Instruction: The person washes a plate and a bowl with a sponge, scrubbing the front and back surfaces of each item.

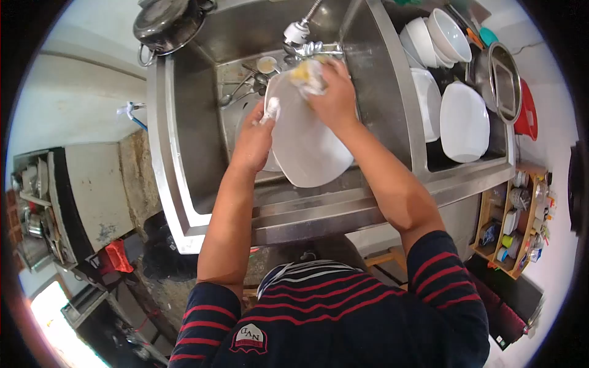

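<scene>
A white squarish plate (pixel 310 144) is held tilted over the metal sink. My left hand (pixel 254 138) grips its left edge, with white suds on the thumb. Against the plate's upper part, my right hand (pixel 334 92) presses a yellow sponge (pixel 302 75) covered in foam. Several spoons (pixel 228 98) and other cutlery lie on the sink floor beyond the plate, near a small pale cup (pixel 267 64). Part of another dish shows behind the plate's left side, mostly hidden.
A faucet head (pixel 297 33) hangs over the sink's back. On the left back rim stands a dark metal pot (pixel 165 27). To the right, white bowls (pixel 450 35), white plates (pixel 465 122) and a metal basin (pixel 504 83) fill the drying side. The sink's front rim (pixel 294 224) is closest to my body.
</scene>
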A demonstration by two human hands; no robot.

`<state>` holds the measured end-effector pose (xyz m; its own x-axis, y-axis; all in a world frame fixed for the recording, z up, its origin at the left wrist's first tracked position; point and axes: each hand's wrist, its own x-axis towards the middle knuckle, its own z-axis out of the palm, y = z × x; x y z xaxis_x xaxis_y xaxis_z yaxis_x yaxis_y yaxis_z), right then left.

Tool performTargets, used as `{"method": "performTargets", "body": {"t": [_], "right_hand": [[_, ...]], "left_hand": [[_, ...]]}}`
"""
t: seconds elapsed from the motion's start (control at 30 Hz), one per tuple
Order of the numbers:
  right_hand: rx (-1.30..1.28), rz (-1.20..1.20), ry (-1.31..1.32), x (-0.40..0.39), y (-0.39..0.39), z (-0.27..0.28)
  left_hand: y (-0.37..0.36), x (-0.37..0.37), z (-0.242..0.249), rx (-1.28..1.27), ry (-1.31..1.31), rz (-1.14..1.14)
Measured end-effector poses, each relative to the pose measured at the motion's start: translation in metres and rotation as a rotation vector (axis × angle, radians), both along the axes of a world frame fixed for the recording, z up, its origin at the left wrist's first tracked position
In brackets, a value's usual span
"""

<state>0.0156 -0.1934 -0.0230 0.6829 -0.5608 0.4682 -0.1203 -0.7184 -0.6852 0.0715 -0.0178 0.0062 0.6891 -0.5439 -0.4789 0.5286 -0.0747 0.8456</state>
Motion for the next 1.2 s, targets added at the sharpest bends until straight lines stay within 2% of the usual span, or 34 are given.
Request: {"method": "performTargets", "body": {"t": [0.03,0.07,0.17,0.23,0.3,0.33,0.37,0.5,0.57,0.63,0.67,0.73,0.77,0.83,0.9,0.97,1.0,1.07,1.1,1.2], "right_hand": [[0.069,0.103,-0.085,0.003,0.006,0.002],[0.072,0.098,-0.084,0.008,0.013,0.004],[-0.042,0.198,-0.163,0.007,0.026,0.009],[-0.047,0.327,-0.203,0.007,0.027,0.016],[-0.035,0.403,-0.171,-0.001,0.028,0.022],[-0.022,0.519,-0.116,-0.004,0.029,0.025],[-0.008,0.635,-0.059,-0.008,0.032,0.027],[-0.007,0.851,0.047,-0.020,0.035,0.042],[0.012,0.822,0.029,-0.017,0.022,0.036],[-0.050,0.557,0.081,-0.015,0.003,0.027],[-0.045,0.556,0.093,-0.012,-0.006,0.020],[-0.138,0.175,0.127,-0.011,-0.015,0.012],[-0.137,0.174,0.135,-0.010,-0.016,0.007],[-0.150,0.079,-0.037,-0.004,-0.004,0.008],[-0.111,0.115,-0.036,-0.003,0.015,0.012],[-0.061,0.365,-0.094,-0.005,0.034,0.017],[-0.059,0.369,-0.100,-0.010,0.045,0.021],[0.160,0.632,-0.069,-0.018,0.064,0.028],[0.160,0.643,-0.071,-0.019,0.066,0.033],[0.152,0.961,-0.068,-0.021,0.050,0.044]], "left_hand": [[0.001,0.003,-0.010,0.023,-0.058,-0.031],[0.004,0.006,-0.019,0.039,-0.118,-0.057],[0.010,0.005,-0.006,-0.065,-0.029,-0.034],[0.010,0.012,-0.010,-0.018,-0.054,-0.016],[0.012,0.016,-0.006,-0.085,-0.050,0.012],[0.008,0.011,0.021,-0.153,0.018,0.056],[0.012,0.023,0.006,-0.185,-0.020,0.104],[0.020,0.035,0.012,-0.163,-0.098,0.225],[0.019,0.037,0.015,-0.134,-0.093,0.265],[0.020,0.038,0.015,-0.165,-0.029,0.257],[0.020,0.038,0.012,-0.163,-0.017,0.257],[0.021,0.036,0.005,-0.136,0.010,0.094],[0.019,0.033,0.003,-0.135,0.018,0.093],[0.011,0.018,0.005,-0.121,-0.041,-0.048],[0.007,0.010,0.012,-0.052,-0.057,-0.045],[0.008,0.012,0.010,-0.122,-0.069,0.060],[0.011,0.018,0.005,-0.119,-0.075,0.063],[0.019,0.034,-0.003,-0.168,-0.105,0.188],[0.019,0.038,0.010,-0.140,-0.053,0.265],[0.036,0.053,0.017,-0.121,-0.035,0.334]]}}
